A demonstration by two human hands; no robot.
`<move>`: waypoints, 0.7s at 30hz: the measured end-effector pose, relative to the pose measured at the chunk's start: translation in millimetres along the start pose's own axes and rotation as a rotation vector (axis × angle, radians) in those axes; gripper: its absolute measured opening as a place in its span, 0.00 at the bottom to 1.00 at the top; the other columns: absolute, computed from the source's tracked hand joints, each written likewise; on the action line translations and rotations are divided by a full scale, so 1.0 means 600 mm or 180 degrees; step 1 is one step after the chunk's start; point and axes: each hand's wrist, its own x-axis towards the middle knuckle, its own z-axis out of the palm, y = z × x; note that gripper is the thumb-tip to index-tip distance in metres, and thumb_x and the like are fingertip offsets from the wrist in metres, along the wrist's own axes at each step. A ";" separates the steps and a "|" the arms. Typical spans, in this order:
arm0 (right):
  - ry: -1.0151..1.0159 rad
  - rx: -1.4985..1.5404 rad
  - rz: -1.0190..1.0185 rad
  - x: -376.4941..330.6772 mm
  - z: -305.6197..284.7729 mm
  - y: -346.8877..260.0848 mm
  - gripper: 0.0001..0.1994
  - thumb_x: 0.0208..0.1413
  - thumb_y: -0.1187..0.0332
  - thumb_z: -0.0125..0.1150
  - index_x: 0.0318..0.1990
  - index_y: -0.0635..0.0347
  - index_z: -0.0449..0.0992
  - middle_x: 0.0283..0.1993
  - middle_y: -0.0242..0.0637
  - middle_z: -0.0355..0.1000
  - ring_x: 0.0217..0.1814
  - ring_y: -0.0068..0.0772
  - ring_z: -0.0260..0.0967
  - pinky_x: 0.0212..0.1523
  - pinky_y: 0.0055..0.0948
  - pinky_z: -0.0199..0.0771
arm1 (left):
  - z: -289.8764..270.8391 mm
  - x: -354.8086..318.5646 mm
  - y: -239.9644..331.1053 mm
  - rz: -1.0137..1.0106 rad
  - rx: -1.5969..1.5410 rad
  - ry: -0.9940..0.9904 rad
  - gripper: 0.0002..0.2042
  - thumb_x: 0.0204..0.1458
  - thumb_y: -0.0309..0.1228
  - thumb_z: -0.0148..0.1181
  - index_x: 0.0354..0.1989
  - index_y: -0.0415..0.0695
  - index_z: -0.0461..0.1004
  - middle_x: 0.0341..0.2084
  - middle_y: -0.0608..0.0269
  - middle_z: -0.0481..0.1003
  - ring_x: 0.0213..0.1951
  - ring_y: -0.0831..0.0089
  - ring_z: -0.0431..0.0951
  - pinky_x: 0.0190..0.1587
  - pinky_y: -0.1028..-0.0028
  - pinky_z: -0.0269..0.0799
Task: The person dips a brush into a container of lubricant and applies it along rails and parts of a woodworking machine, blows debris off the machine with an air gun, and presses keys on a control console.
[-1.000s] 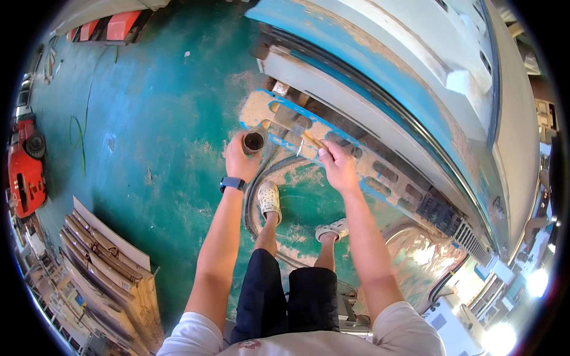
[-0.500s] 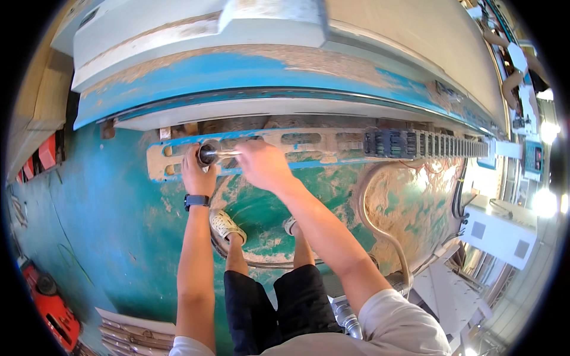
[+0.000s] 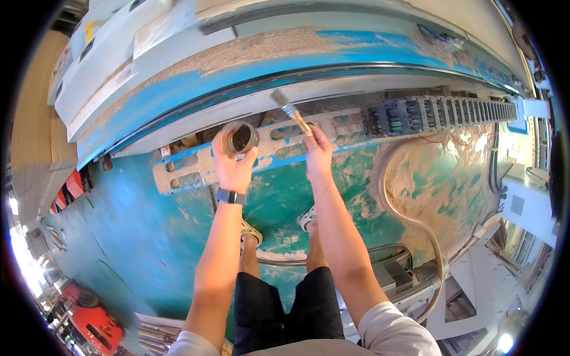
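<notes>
My left hand (image 3: 233,169) is closed around a small clear jar (image 3: 254,138) with something dark inside, its mouth facing up. In my right hand (image 3: 319,153) is a paintbrush (image 3: 289,111), gripped by its wooden handle. The bristles point up and to the left, apart from the jar, near the lower edge of the long machine rail (image 3: 279,77). Both hands are over a slotted blue tray (image 3: 205,163) coated in brown dust.
A black cable chain (image 3: 439,114) runs along the tray to the right. Brown dust lies on the blue machine ledge (image 3: 261,50). A thick hose (image 3: 409,219) curves across the green floor on the right. A red machine (image 3: 95,320) stands at the lower left.
The brush has come out of the jar and swung up to the right, bristles toward the rail. My left hand with the jar has shifted right. The whole view has turned somewhat.
</notes>
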 end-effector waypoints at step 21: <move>0.1141 0.0182 -0.0752 0.316 -0.508 -0.469 0.07 0.59 0.69 0.59 0.42 0.62 0.78 0.23 0.24 0.66 0.20 0.14 0.58 0.19 0.16 0.53 | 0.377 -0.146 0.045 -0.0426 -0.0385 0.0038 0.36 0.39 0.13 0.67 0.61 0.43 0.62 0.56 0.58 0.68 0.59 0.66 0.69 0.62 0.64 0.68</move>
